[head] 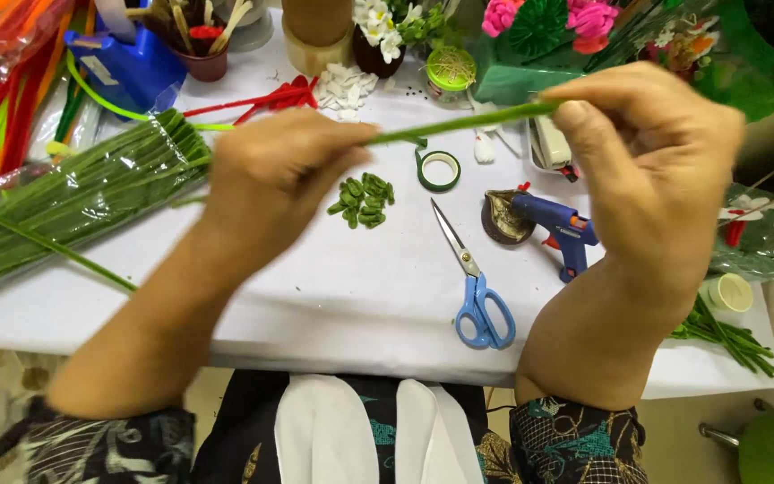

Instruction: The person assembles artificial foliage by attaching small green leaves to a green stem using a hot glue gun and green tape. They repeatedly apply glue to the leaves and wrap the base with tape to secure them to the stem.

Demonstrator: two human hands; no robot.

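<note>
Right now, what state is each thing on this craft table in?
Green pipe cleaner: held level between both hands, off the table.
Left hand: closed on one end.
Right hand: pinching the other end.
Scissors: lying flat, blades closed.
Glue gun: resting on the table, untouched.
Green tape roll: lying flat.
Pipe cleaner bundle: in an opened clear wrapper.

A green stem [459,124], thin and fuzzy (a pipe cleaner, by the look), runs nearly level above the white table, tilting slightly up to the right. Its ends are pinched in the left hand [270,175] and right hand [651,161].
</note>
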